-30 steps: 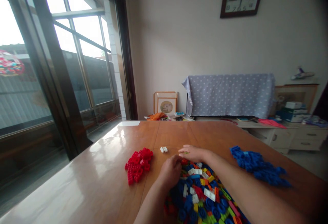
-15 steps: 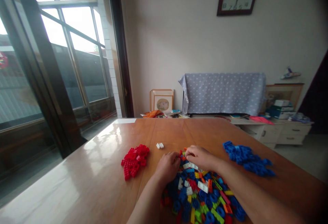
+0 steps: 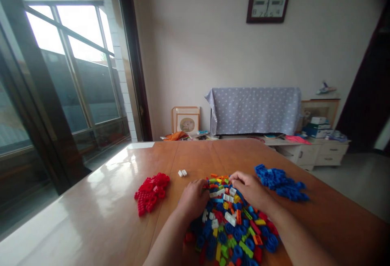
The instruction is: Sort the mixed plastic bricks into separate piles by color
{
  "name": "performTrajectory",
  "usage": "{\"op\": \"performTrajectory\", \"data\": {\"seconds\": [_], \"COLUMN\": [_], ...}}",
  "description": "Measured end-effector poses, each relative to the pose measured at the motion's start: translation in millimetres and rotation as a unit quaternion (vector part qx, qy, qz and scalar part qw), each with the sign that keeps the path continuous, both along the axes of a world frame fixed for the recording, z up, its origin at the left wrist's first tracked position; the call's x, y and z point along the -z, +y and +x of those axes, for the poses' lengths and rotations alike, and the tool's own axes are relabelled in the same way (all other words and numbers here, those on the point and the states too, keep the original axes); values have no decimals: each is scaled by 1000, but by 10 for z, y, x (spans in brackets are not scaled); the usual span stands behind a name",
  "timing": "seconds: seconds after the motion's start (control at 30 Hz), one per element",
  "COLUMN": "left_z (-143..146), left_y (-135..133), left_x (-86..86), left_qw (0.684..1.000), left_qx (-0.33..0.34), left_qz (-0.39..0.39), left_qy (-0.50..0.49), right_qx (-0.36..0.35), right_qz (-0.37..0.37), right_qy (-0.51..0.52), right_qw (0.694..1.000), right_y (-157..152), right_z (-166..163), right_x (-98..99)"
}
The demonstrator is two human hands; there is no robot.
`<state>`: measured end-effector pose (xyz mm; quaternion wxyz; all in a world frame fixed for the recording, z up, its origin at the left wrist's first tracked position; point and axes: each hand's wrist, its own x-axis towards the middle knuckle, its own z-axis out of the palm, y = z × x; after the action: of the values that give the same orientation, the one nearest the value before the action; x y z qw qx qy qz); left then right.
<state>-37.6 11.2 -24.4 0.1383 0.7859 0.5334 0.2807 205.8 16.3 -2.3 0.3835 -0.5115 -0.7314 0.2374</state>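
A mixed pile of toy building bricks (image 3: pixel 230 218) in blue, white, green, yellow, orange and red lies between my forearms. My left hand (image 3: pixel 195 197) rests at the pile's left edge, its fingers curled inward against the bricks. At the far right edge my right hand (image 3: pixel 248 188) has its thumb and fingers bent together over the bricks. What either hand pinches, if anything, is hidden. A heap of red bricks (image 3: pixel 151 193) sits left of my left hand. Blue bricks (image 3: pixel 280 181) form another heap beyond my right hand. Two small white bricks (image 3: pixel 182 173) stand apart, past my left hand.
The brown wooden table (image 3: pixel 115 213) reflects window light on its left side. Behind it are a low white cabinet (image 3: pixel 324 154), a polka-dot cloth (image 3: pixel 256 109) over a wide object, and leaning picture frames (image 3: pixel 186 120). A clock (image 3: pixel 269 2) hangs on the wall.
My hands have moved apart at the far end of the pile, uncovering more bricks between them. The view has turned slightly right.
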Motion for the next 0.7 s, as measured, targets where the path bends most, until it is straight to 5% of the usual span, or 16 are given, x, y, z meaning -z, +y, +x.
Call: {"op": "performTrajectory", "data": {"seconds": [0.2, 0.7], "left_z": [74, 158], "left_y": [-76, -177], "left_x": [-60, -172], "left_qw": [999, 999], "left_qx": [8, 13], "left_qz": [34, 18], "left_qy": [-3, 43], "right_qx": [-35, -41], "right_qz": [44, 44], "right_qy": [-56, -68], "right_qw": [997, 996], "right_y": [-51, -95], "right_z": [-34, 40], "right_x": [138, 59]}}
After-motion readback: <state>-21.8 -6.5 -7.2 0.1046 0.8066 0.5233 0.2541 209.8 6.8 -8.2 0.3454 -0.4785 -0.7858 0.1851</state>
